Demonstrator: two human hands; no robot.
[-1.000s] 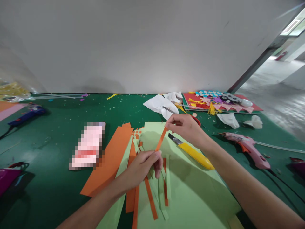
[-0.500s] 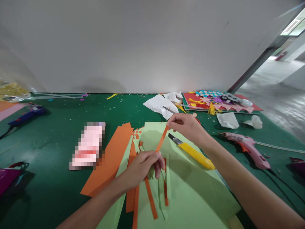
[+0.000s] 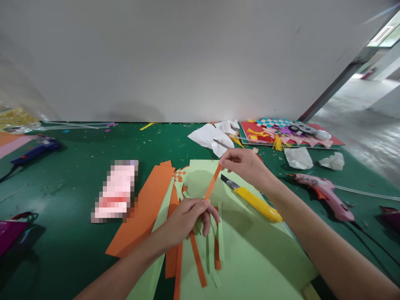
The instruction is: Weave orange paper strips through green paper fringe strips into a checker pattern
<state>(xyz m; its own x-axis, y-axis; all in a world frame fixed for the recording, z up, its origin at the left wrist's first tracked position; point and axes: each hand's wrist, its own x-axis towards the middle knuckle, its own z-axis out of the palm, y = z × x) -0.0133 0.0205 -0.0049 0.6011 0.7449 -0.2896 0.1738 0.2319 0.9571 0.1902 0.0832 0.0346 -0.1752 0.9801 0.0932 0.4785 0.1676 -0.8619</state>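
An orange paper strip (image 3: 213, 182) is stretched at a slant between both hands. My left hand (image 3: 195, 214) pinches its lower end between thumb and forefinger, the other fingers loosely curled. Higher up, my right hand (image 3: 245, 164) is closed on the strip's upper end. Under the hands lies light green paper (image 3: 250, 258), with several loose orange and green strips (image 3: 198, 260) on it below my left hand. A yellow utility knife (image 3: 258, 204), blade out, rests on the green paper beside my right forearm. A small orange-and-white checkered woven piece (image 3: 179, 174) shows beyond my left hand.
Orange paper sheets (image 3: 146, 208) and a blurred-out pink object (image 3: 117, 189) lie at left. A pink glue gun (image 3: 326, 193) is at right. White crumpled paper (image 3: 208, 139) and a red board (image 3: 336, 139) with paper crafts stand near the wall. A blue tool (image 3: 37, 150) sits far left.
The curled fingers of my left hand have spread slightly to the right. Both hands and the orange strip stay almost in place.
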